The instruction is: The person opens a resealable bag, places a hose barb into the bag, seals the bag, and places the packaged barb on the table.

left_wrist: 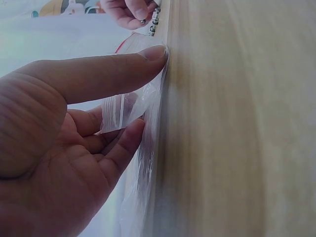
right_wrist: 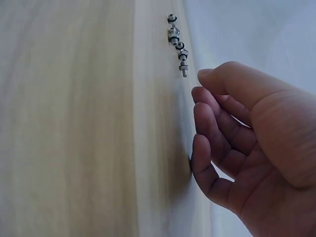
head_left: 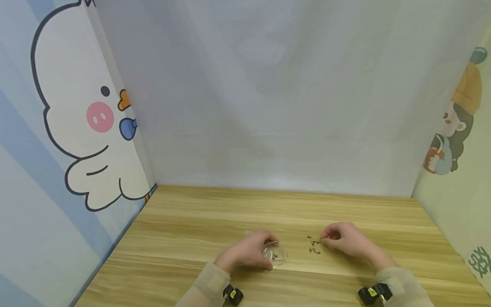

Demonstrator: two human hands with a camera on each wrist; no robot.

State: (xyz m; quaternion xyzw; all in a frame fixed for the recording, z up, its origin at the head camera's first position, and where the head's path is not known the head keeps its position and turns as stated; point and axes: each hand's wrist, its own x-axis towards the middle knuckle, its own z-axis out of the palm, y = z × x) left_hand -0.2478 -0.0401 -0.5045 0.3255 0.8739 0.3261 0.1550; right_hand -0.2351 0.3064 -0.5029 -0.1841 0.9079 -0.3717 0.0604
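Left hand [head_left: 251, 250] gripped a bag [head_left: 279, 252] | right hand [head_left: 348, 241] pinched a part [left_wrist: 142, 21] | saw more parts [head_left: 316, 251] between them on the worktop [head_left: 192, 221]

Soft, even light; faint sheen on the wall [head_left: 268, 106]; wrist views dimmer, desk [left_wrist: 237, 123] blurred, shadowed near the right hand [right_wrist: 269, 158].

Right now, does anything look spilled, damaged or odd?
Nothing looks damaged or askew. The small metal parts lie scattered on the table, outside the clear bag, so they might pass for a spill.
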